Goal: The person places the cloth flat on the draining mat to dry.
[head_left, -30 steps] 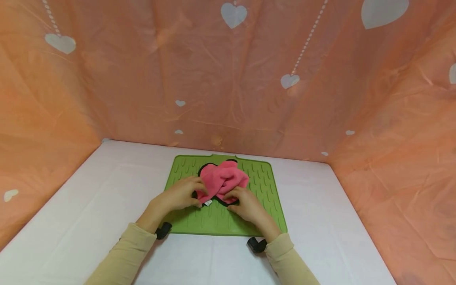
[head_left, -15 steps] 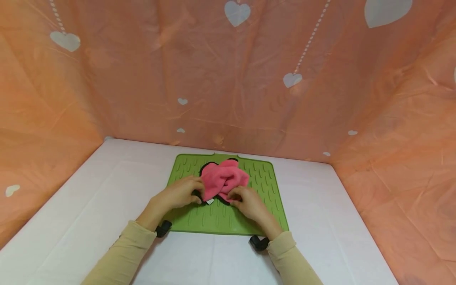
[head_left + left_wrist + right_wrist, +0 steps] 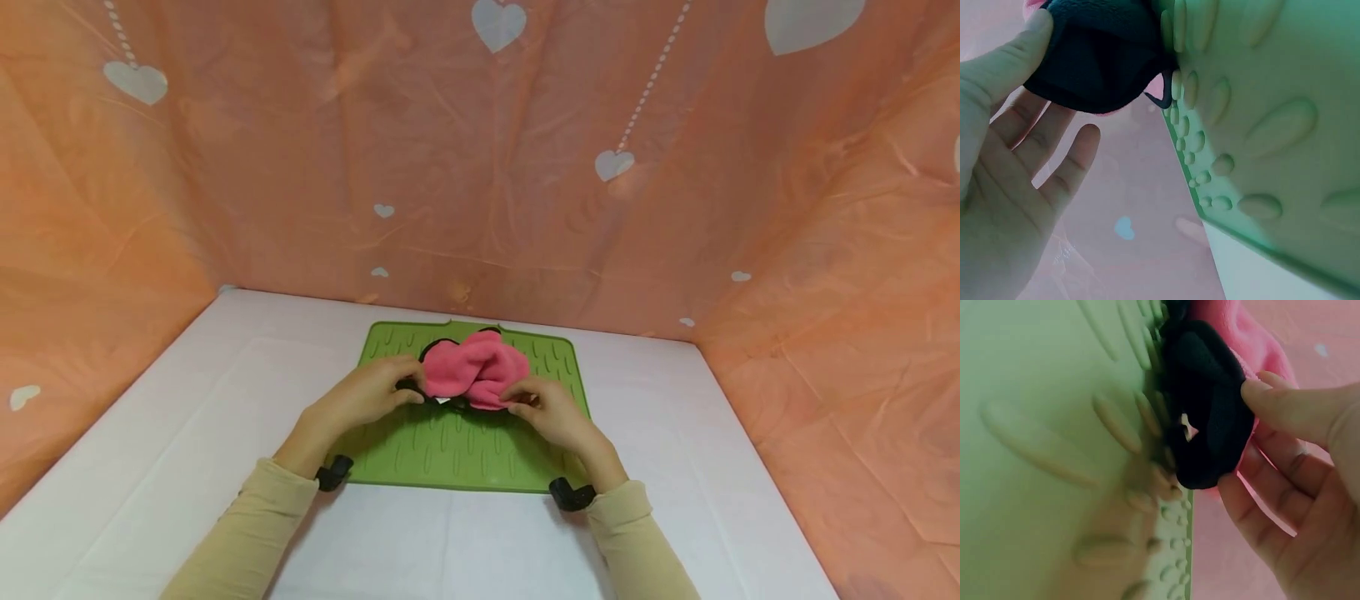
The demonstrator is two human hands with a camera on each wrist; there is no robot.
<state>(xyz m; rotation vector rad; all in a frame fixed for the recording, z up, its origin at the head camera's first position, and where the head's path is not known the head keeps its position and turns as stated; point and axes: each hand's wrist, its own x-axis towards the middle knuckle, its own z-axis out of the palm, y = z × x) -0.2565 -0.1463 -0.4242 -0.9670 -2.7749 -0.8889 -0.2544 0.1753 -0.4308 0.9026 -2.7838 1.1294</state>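
Observation:
A crumpled pink cloth (image 3: 480, 367) with black edging and a white label lies over the green ridged mat (image 3: 457, 458), its near edge raised. The left hand (image 3: 367, 396) pinches its left edge between thumb and fingers. At the opposite side the right hand (image 3: 558, 412) pinches the right edge. From the left wrist, the cloth's black underside (image 3: 1097, 56) shows under the thumb, with the other fingers behind it. In the right wrist view the black side (image 3: 1210, 412) folds down from the fingertips near the mat's ridges.
A white-covered table (image 3: 675, 467) surrounds the mat. Orange sheeting with pale hearts (image 3: 480, 208) stands behind and on both sides. Black wrist mounts (image 3: 572, 495) sit at the cuffs, low over the table.
Both hands have risen slightly and spread apart, the right one moving rightward. The near edge of the cloth has come up from the mat and widened.

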